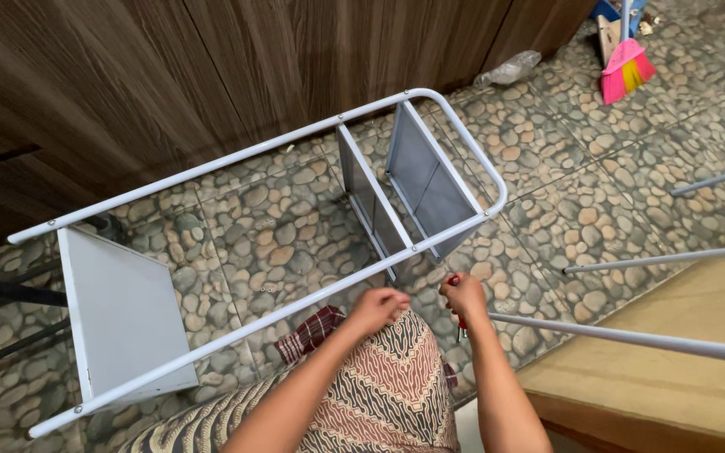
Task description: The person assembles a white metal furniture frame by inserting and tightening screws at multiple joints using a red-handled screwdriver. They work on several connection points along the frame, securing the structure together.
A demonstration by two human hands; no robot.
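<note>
A white metal rack frame (237,159) lies tilted on its side over the pebble-pattern floor, with grey shelf panels (430,180) fixed between its tubes. My left hand (379,309) is closed just under the near tube (295,306), close to a joint. My right hand (463,294) grips a red-handled tool (461,321), seemingly a screwdriver, beside the same tube, near where a shelf panel meets it. My lap, in patterned cloth (388,386), is below both hands.
Dark wooden cabinet doors (211,67) stand behind the frame. Loose white tubes (631,340) cross a light wooden board (681,352) at right. A pink broom (625,67) and a plastic bag (509,69) lie at top right. A checked cloth (308,333) lies by my knee.
</note>
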